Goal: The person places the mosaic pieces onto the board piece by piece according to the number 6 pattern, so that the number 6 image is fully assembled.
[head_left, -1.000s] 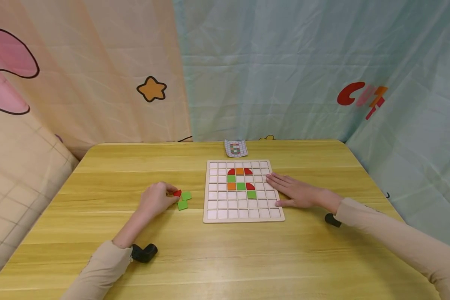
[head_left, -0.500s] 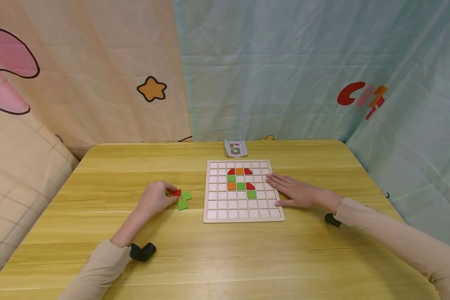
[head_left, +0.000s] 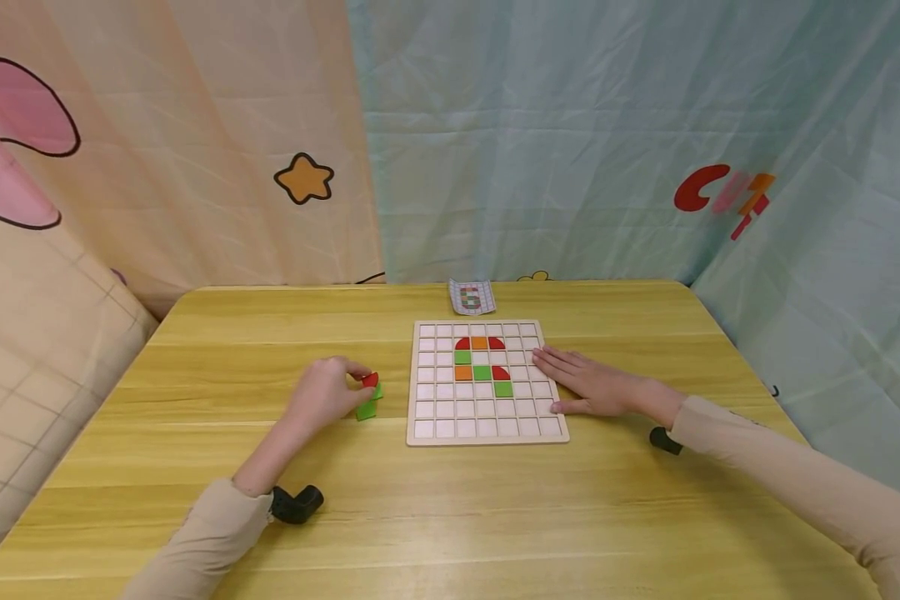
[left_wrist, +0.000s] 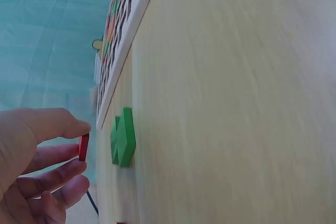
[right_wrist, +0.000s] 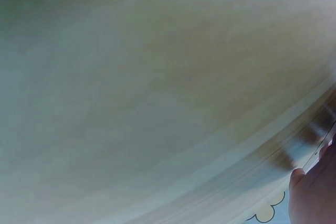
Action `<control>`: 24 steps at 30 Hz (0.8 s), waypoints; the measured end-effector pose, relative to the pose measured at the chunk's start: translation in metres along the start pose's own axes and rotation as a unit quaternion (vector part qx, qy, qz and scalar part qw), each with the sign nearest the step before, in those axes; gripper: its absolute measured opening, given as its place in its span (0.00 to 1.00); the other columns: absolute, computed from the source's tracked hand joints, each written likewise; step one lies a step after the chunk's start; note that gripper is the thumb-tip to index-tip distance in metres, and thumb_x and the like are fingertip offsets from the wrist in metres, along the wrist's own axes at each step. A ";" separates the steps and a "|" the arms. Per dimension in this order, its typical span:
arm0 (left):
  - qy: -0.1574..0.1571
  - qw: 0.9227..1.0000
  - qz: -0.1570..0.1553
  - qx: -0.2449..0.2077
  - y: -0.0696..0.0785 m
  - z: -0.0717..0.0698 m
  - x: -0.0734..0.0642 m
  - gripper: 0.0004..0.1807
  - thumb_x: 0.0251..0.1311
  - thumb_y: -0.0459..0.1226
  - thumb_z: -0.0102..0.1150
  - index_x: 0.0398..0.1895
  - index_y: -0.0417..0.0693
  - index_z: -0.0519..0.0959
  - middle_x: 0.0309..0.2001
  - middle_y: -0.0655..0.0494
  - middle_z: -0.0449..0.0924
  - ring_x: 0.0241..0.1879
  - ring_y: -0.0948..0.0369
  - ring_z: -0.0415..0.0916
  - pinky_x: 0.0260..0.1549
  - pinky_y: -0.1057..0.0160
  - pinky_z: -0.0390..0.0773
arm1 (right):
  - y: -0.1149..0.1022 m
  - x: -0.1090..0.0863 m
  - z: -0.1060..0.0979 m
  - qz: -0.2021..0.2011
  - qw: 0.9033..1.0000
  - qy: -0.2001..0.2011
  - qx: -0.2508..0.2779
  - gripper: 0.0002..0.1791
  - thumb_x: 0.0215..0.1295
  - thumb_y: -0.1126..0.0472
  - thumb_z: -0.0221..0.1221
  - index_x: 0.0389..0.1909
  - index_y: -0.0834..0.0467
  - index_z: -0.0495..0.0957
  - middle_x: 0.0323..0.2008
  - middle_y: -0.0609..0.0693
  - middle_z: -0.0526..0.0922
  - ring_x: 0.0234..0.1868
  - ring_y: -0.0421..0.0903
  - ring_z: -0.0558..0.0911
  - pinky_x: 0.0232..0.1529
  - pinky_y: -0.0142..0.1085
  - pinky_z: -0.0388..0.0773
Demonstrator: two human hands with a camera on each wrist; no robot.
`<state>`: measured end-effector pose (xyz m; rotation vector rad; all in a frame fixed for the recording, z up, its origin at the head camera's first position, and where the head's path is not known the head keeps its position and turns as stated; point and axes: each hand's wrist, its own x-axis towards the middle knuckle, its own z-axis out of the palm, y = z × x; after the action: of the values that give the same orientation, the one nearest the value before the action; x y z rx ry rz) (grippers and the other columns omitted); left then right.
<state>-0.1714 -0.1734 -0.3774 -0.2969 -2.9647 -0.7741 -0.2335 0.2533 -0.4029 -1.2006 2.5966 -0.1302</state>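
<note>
My left hand [head_left: 326, 393] pinches a red quarter-circle tile [head_left: 371, 379] between thumb and fingertips. The left wrist view shows this red tile [left_wrist: 83, 148] raised off the table, on edge in the grip. Below and beside it two green square tiles [head_left: 366, 410] lie on the table, partly covered by the hand in the head view. A wooden grid board [head_left: 445, 409] stands to their right, with red, orange and green tiles set in several cells. My right hand [head_left: 596, 385] rests with fingers extended on the board's right edge; only part of that hand [right_wrist: 315, 192] shows in the right wrist view.
A small pattern card [head_left: 472, 297] with a coloured grid drawing lies behind the board near the table's far edge. A bit of something red [left_wrist: 121, 223] shows at the bottom of the left wrist view. Printed curtains [head_left: 570, 167] hang behind the wooden table [head_left: 450, 517].
My left hand has lifted the red quarter-circle tile and moved it slightly right, over the green tiles. The right hand and the board have stayed put.
</note>
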 end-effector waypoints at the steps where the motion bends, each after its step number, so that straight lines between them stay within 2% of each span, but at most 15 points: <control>1: -0.002 1.000 0.004 -0.001 0.002 0.001 0.001 0.17 0.52 0.40 0.69 0.43 0.40 0.85 0.41 0.43 0.85 0.12 0.66 0.51 0.13 0.69 0.54 | 0.000 0.000 0.000 0.000 1.000 -0.001 0.002 0.45 0.70 0.37 0.44 0.77 0.56 0.39 0.78 0.53 0.39 0.78 0.54 0.42 0.73 0.53 0.47; 3: -0.005 1.000 0.011 -0.003 0.007 0.004 0.002 0.17 0.52 0.41 0.69 0.43 0.41 0.85 0.41 0.44 0.86 0.11 0.67 0.47 0.12 0.70 0.52 | 0.000 -0.001 0.000 -0.001 1.000 0.001 0.005 0.45 0.70 0.37 0.45 0.77 0.57 0.39 0.78 0.53 0.39 0.78 0.54 0.42 0.73 0.53 0.47; 8: -0.004 0.999 0.034 0.002 0.021 0.011 0.006 0.17 0.52 0.42 0.70 0.43 0.42 0.86 0.40 0.45 0.86 0.10 0.68 0.47 0.12 0.71 0.49 | 0.003 0.001 0.002 0.004 1.000 -0.002 0.000 0.45 0.70 0.35 0.43 0.77 0.55 0.38 0.78 0.52 0.38 0.78 0.53 0.40 0.73 0.53 0.46; 11: 0.001 0.999 0.045 0.010 0.030 0.015 0.010 0.16 0.50 0.42 0.71 0.41 0.44 0.87 0.38 0.48 0.87 0.13 0.67 0.62 0.13 0.70 0.54 | 0.003 0.001 0.001 0.002 1.000 -0.003 0.002 0.45 0.70 0.35 0.44 0.77 0.55 0.38 0.78 0.51 0.37 0.78 0.53 0.40 0.73 0.53 0.46; 13: 0.000 0.999 0.050 0.012 0.036 0.018 0.013 0.16 0.50 0.42 0.71 0.41 0.44 0.87 0.37 0.50 0.87 0.20 0.64 0.72 0.16 0.70 0.59 | 0.003 0.001 0.001 -0.002 1.000 -0.003 0.005 0.45 0.70 0.36 0.44 0.77 0.56 0.38 0.78 0.52 0.38 0.78 0.53 0.41 0.73 0.54 0.46; 15: -0.003 0.998 0.055 0.016 0.041 0.021 0.015 0.15 0.49 0.42 0.71 0.40 0.44 0.87 0.37 0.51 0.87 0.28 0.62 0.77 0.19 0.69 0.63 | 0.003 0.002 0.001 -0.003 1.000 -0.004 0.007 0.45 0.70 0.36 0.44 0.77 0.56 0.38 0.78 0.52 0.38 0.78 0.54 0.41 0.73 0.54 0.46; 16: -0.006 0.998 0.056 0.015 0.044 0.023 0.016 0.15 0.49 0.42 0.71 0.40 0.44 0.87 0.37 0.52 0.87 0.29 0.62 0.78 0.20 0.69 0.65 | 0.003 0.002 0.001 -0.003 1.000 -0.005 0.006 0.45 0.70 0.36 0.44 0.77 0.56 0.38 0.78 0.52 0.38 0.78 0.54 0.41 0.73 0.54 0.46; 21: -0.021 0.998 0.058 0.006 0.058 0.030 0.021 0.16 0.49 0.42 0.72 0.40 0.45 0.87 0.38 0.53 0.87 0.23 0.64 0.73 0.20 0.68 0.64 | 0.004 0.002 0.001 -0.004 1.000 -0.006 0.000 0.45 0.70 0.36 0.44 0.77 0.56 0.38 0.78 0.52 0.37 0.78 0.54 0.41 0.73 0.54 0.45; 24: -0.028 0.998 0.059 -0.004 0.065 0.034 0.024 0.15 0.48 0.42 0.72 0.39 0.46 0.87 0.37 0.54 0.87 0.24 0.64 0.72 0.22 0.69 0.66 | 0.004 0.003 0.000 -0.004 1.000 -0.007 0.001 0.45 0.70 0.36 0.44 0.77 0.56 0.38 0.78 0.52 0.37 0.78 0.53 0.40 0.73 0.54 0.45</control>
<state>-0.1818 -0.0966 -0.3736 -0.4957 -2.9633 -0.7760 -0.2380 0.2537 -0.4045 -1.2064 2.5801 -0.1252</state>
